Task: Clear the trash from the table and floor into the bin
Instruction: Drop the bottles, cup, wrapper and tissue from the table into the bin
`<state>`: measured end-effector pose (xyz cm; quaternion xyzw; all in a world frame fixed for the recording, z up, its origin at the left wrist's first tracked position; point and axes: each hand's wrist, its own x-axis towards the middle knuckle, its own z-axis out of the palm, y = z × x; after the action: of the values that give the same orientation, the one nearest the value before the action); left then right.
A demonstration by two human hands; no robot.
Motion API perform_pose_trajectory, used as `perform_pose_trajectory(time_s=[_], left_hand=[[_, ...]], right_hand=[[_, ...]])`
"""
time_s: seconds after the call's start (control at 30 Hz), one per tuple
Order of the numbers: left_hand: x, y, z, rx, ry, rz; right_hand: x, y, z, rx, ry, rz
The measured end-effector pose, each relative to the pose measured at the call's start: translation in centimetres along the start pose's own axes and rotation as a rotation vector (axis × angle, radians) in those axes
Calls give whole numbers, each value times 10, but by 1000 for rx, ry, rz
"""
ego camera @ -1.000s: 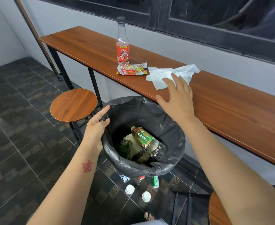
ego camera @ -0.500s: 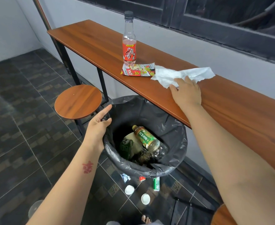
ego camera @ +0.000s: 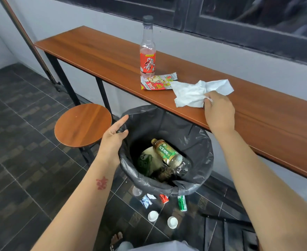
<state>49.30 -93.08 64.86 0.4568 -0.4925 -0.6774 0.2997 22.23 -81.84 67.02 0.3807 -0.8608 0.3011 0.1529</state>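
A crumpled white tissue (ego camera: pixel 194 93) lies on the long wooden table (ego camera: pixel 102 53), and my right hand (ego camera: pixel 218 110) pinches its near right edge. Left of it sit a flat red snack wrapper (ego camera: pixel 157 82) and an upright clear bottle with a red label (ego camera: pixel 147 49). Below the table's edge stands the bin with a black liner (ego camera: pixel 199 142), holding a green-label bottle (ego camera: pixel 169 154) and other trash. My left hand (ego camera: pixel 113 138) grips the bin's left rim. On the floor in front of the bin lie small wrappers (ego camera: pixel 146 201), a green packet (ego camera: pixel 182 202) and two white caps (ego camera: pixel 153 215).
A round wooden stool (ego camera: pixel 82 124) stands left of the bin, close to my left hand. Dark floor tiles (ego camera: pixel 22 142) spread to the left. A black metal frame (ego camera: pixel 227 223) lies at the lower right. My toes (ego camera: pixel 117 239) show at the bottom.
My right hand went from lying flat on the tissue to pinching its edge, and the tissue has bunched up toward it. My left hand stays on the bin rim.
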Motion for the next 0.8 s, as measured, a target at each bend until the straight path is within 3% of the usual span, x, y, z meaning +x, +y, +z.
perform_pose_trajectory(time_s=[0.37, 0.47, 0.6, 0.8], left_hand=[[35, 18, -69, 66, -119, 54], [43, 23, -89, 92, -117, 58], [51, 29, -113, 92, -121, 73], [70, 36, -139, 67, -5, 79]], right_hand=[[-109, -94, 26, 24, 39, -171], [-133, -112, 37, 5, -112, -221], [-139, -134, 54, -17, -421, -142], [-123, -163, 70, -76, -699, -159]])
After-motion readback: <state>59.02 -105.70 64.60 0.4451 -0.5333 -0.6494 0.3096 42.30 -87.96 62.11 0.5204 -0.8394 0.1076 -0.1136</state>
